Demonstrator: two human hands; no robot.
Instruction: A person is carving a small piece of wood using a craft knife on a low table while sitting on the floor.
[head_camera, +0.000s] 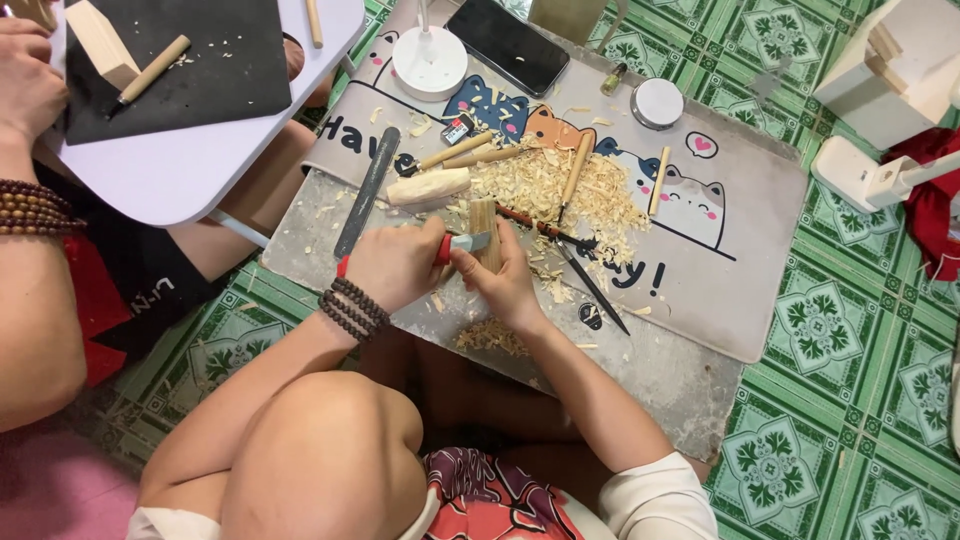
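left hand clamps a red-handled knife against the wood piece squeezed in the right hand, so one slip probably nicks those fingers

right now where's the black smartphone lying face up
In the head view the black smartphone lies at the far edge of the grey cat-print mat, between the round white lamp base and the small round silver tin.
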